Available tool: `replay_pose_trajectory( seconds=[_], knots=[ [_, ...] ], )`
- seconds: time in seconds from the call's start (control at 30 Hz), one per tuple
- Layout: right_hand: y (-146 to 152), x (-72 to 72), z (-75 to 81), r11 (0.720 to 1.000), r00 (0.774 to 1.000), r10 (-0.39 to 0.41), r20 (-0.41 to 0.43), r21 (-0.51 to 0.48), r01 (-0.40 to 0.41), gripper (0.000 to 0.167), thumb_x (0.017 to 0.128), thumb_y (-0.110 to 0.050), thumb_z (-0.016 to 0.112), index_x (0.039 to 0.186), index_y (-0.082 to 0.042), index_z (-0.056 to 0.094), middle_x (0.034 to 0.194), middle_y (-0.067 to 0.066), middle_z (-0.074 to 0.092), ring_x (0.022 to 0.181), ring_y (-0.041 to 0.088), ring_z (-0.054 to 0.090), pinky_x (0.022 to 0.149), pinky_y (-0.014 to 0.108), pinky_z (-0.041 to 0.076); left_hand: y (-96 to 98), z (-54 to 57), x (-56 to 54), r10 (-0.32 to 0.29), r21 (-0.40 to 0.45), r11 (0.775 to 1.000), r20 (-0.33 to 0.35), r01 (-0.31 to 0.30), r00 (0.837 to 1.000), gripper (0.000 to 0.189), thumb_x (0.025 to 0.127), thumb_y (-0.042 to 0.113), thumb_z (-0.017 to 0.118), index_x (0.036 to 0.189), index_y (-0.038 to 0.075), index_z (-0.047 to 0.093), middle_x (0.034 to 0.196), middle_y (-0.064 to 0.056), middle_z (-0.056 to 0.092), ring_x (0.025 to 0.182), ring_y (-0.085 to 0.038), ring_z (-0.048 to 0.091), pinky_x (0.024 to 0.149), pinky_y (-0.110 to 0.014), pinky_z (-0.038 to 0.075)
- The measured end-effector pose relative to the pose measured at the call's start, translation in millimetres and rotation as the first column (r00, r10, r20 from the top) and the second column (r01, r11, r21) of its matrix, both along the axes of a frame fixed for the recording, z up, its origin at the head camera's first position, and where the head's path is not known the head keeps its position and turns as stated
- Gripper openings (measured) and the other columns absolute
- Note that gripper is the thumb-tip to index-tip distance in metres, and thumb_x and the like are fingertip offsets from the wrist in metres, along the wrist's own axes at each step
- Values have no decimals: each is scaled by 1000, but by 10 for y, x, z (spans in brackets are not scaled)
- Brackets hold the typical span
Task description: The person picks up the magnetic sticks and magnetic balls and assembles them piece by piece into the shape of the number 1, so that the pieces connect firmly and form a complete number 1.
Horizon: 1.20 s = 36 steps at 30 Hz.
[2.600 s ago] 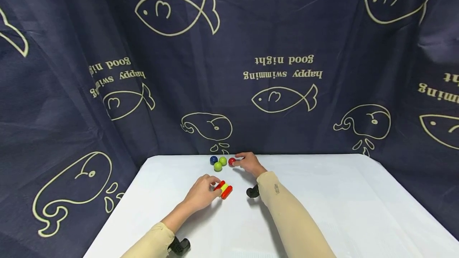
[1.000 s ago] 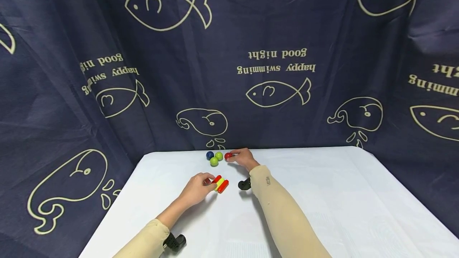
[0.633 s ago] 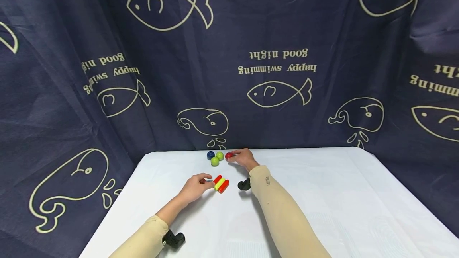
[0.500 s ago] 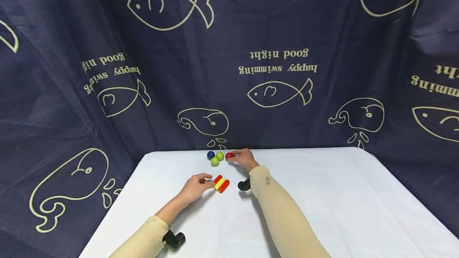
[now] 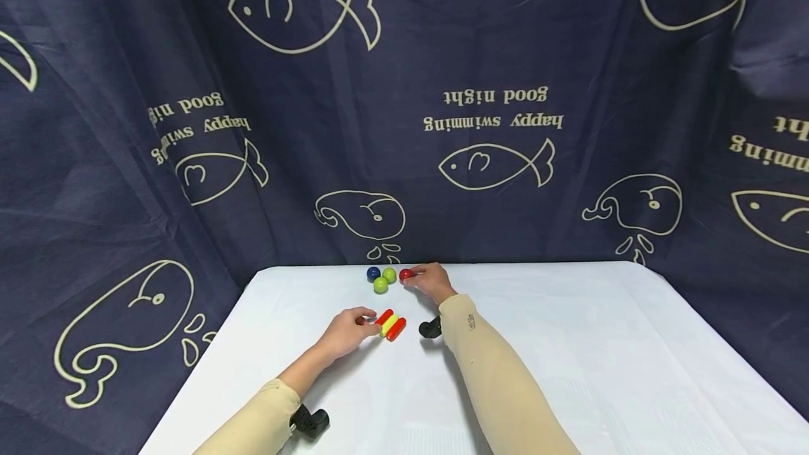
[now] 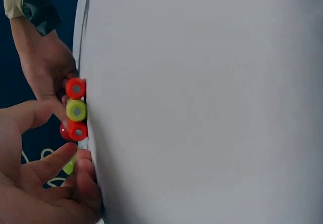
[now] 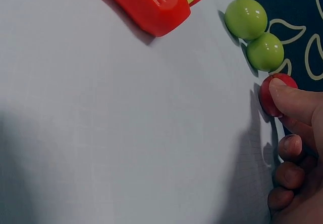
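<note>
In the head view, two short chunky red rods (image 5: 396, 329) lie side by side on the white table with a yellow-green rod (image 5: 389, 325) between them. My left hand (image 5: 344, 334) rests just left of this row, its thumb tip near the closest end of the yellow-green rod. The left wrist view shows its fingers loosely bent and apart, nothing pinched between them. Farther back, my right hand (image 5: 432, 282) pinches a small red ball (image 7: 267, 95) between thumb and finger. Beside that ball sit two green balls (image 7: 246, 18), and a dark blue ball (image 5: 373, 274) is at their left.
The white-covered table (image 5: 569, 350) ends at a dark blue curtain (image 5: 493, 223) printed with fish and whales, close behind the balls. A black wrist device (image 5: 310, 421) is on the left wrist, another black device (image 5: 430, 328) on the right.
My left fingers have loosened and drawn back a little to the left from the rods, uncovering more of the left red one. My right hand stays at the red ball. The head view has shifted slightly.
</note>
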State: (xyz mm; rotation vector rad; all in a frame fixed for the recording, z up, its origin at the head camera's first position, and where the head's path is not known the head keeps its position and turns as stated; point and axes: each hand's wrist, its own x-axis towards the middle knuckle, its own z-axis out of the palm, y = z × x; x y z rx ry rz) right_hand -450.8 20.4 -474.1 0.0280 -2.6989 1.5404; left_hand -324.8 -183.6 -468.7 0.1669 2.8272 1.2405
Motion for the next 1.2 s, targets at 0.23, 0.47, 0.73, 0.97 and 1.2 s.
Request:
replay_pose_trajectory(
  seconds=[0.23, 0.47, 0.73, 0.97, 1.2],
  knots=[
    [14, 8, 7, 1000, 1000, 18, -3, -7, -18, 42, 80, -18, 84, 117, -4, 74, 124, 15, 69, 114, 31, 61, 100, 45, 48, -90, 37, -33, 20, -135, 990, -95, -33, 995, 49, 84, 34, 77, 125, 7, 69, 111, -11, 67, 106, -27, 57, 90, -47, 47],
    [44, 21, 34, 1000, 1000, 7, 5, 16, -7, 43, 77, -21, 86, 117, -7, 75, 123, 13, 70, 113, 29, 62, 96, 42, 50, -143, 40, 3, 22, -340, 939, -79, -47, 997, 74, 74, 48, 84, 136, 13, 63, 131, -16, 58, 127, -37, 44, 95, -63, 38],
    [24, 1, 17, 1000, 1000, 4, 6, 14, -4, 44, 79, -21, 86, 119, -5, 74, 124, 14, 70, 117, 30, 61, 101, 44, 47, -151, -19, 20, -15, -410, 912, -49, -6, 999, 83, 70, 51, 85, 140, 15, 60, 149, -21, 45, 140, -43, 36, 107, -71, 27],
    [28, 7, 20, 1000, 1000, 2, -9, 25, -2, 45, 79, -20, 86, 119, -6, 74, 125, 13, 70, 117, 30, 61, 101, 44, 48, -159, -25, 21, -30, -425, 905, -18, 20, 999, 83, 73, 53, 82, 142, 15, 58, 154, -21, 39, 144, -43, 32, 110, -75, 18],
    [36, -7, -5, 999, 1000, 12, -8, 34, -11, 42, 79, -20, 85, 117, -5, 75, 122, 13, 71, 115, 30, 62, 100, 44, 49, -160, 25, 70, -53, -428, 902, 25, 59, 998, 90, 72, 55, 82, 146, 14, 53, 157, -22, 35, 147, -45, 27, 110, -77, 14]
  ],
)
